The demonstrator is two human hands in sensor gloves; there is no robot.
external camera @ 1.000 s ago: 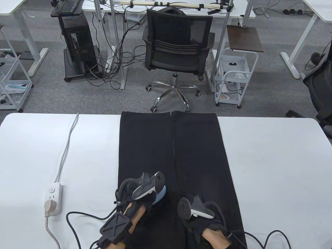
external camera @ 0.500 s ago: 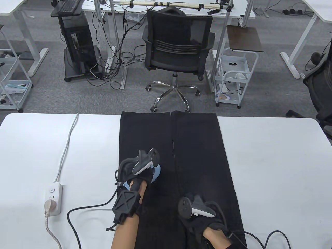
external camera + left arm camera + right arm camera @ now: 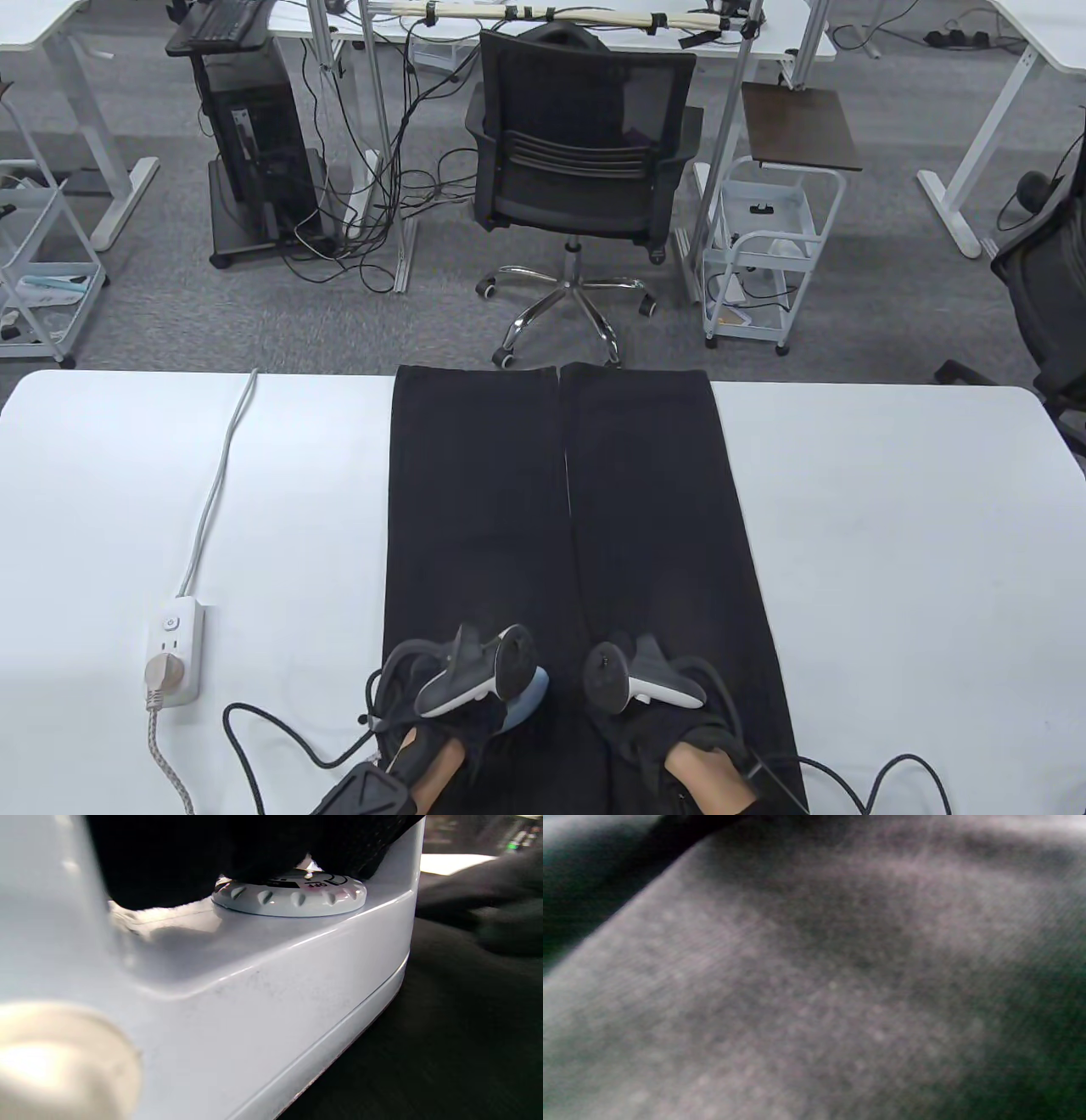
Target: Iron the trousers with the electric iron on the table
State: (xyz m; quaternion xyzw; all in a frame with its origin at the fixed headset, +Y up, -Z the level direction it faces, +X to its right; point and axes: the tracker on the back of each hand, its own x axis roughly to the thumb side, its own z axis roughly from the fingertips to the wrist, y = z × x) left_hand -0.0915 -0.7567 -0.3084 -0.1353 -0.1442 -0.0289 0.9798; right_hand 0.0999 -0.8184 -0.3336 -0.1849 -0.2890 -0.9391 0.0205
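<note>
— what's the table view showing you?

— the trousers are lying flat down the middle of the table, hems at the far edge. my left hand is gripping the iron on the left leg near the near edge. my right hand is resting on the right leg; whether its fingers are curling, i can't tell.

— and the left wrist view?

— the iron's white body is sitting on dark cloth, dial under my glove. i'm judging it heavy, hard and smooth; the handle is the place to hold.

— right wrist view?

— only blurred fabric. soft and limp, i'd say, so it's needing pinning.
</note>
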